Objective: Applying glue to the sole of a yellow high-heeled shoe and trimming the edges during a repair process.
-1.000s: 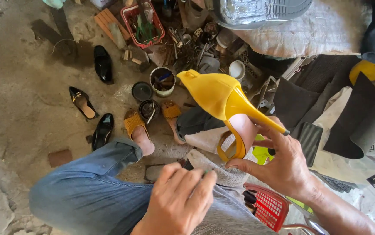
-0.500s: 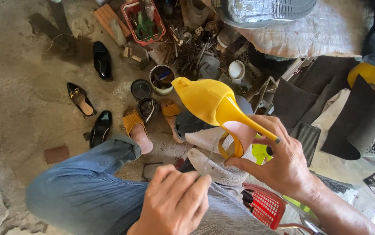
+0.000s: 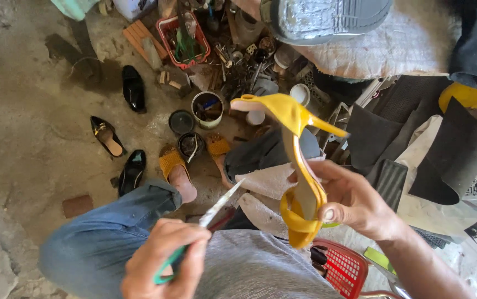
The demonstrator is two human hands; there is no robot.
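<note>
1. My left hand (image 3: 163,260) sits low over my jeans, fingers wrapped tight round a green-handled knife (image 3: 205,227); its blade points up-right.
2. My right hand (image 3: 355,202) clasps a yellow high-heeled shoe (image 3: 291,160), thumb across its strap; the heel points up over the cluttered floor.

Bare concrete floor (image 3: 22,111) lies open at left; ahead, a red plastic basket (image 3: 167,33), round tins (image 3: 207,108) and scattered black shoes (image 3: 133,88) crowd the way.

yellow high-heeled shoe (image 3: 291,166): 1 | knife (image 3: 216,210): 1 | black shoes (image 3: 133,88): 3 | red baskets (image 3: 186,39): 2 | round tins (image 3: 207,109): 3 | hands (image 3: 355,202): 2
</note>
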